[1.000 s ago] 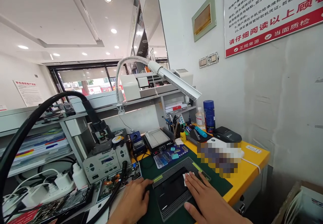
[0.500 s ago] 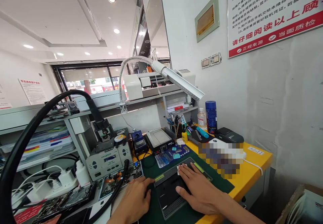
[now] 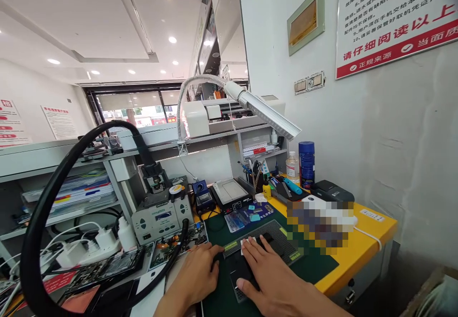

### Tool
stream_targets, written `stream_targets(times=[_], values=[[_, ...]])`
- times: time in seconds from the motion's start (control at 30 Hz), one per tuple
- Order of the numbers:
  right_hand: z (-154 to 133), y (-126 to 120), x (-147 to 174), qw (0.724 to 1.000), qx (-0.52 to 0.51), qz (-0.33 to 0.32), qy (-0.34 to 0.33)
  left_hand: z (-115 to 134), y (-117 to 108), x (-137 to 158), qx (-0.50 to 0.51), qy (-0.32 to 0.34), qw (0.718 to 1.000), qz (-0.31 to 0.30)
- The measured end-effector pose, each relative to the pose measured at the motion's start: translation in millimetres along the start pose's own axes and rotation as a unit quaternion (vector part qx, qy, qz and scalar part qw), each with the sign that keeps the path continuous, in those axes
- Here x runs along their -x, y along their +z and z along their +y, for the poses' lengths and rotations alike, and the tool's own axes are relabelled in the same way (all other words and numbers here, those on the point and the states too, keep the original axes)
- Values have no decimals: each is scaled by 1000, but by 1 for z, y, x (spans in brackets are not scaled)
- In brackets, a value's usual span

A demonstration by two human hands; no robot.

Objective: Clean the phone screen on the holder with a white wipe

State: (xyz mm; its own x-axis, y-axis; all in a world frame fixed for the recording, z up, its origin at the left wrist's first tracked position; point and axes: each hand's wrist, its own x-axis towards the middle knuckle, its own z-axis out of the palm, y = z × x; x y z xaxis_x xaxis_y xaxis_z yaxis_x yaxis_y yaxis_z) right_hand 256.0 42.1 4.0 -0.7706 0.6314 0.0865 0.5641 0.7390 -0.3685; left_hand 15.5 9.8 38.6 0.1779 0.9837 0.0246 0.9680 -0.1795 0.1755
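Note:
A grey perforated board (image 3: pixel 291 249) with yellow-green strips lies on a green mat (image 3: pixel 216 231). On it rests a flat black panel (image 3: pixel 240 265), partly hidden by my right hand (image 3: pixel 261 269). The right hand lies flat, palm down, its fingertips pressing a small white wipe (image 3: pixel 244 246) against the panel. Its thumb is spread out to the side. My left hand (image 3: pixel 198 271) is at the board's left, index finger stretched to its upper left corner and thumb apart. Nothing shows in the left hand.
Left of the mat are a tray of circuit parts (image 3: pixel 195 237), a grey soldering station (image 3: pixel 162 221) and a thick black hose (image 3: pixel 26 250). Behind stand a heating plate (image 3: pixel 231 195) and a yellow bottle (image 3: pixel 266 190). A blue can (image 3: pixel 307 164) stands at the back right.
My right hand has slid the white wipe left across the black panel, closer to my left hand. The left hand stays at the board's corner. The view has turned slightly left.

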Motion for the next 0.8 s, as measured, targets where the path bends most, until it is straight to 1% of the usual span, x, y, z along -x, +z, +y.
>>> stream_targets(times=[0.17, 0.37, 0.53, 0.63, 0.7, 0.8], values=[[-20, 7, -12, 998, -18, -5, -55, -3, 5, -1, -8, 9, 1000, 11], [-37, 1, -17, 998, -27, -14, -60, -2, 4, 1, -10, 10, 1000, 11], [-37, -4, -13, 996, -48, -27, -75, -1, 2, 0, -11, 5, 1000, 5], [-34, -2, -9, 995, -46, -33, -83, 0, 1, 0, -12, 1, 1000, 2], [-30, 2, -6, 995, -39, -25, -87, 0, 1, 0, -13, -1, 1000, 2], [-21, 17, -2, 993, -28, -5, -117, 1, 1, 0, -9, -1, 1000, 3]])
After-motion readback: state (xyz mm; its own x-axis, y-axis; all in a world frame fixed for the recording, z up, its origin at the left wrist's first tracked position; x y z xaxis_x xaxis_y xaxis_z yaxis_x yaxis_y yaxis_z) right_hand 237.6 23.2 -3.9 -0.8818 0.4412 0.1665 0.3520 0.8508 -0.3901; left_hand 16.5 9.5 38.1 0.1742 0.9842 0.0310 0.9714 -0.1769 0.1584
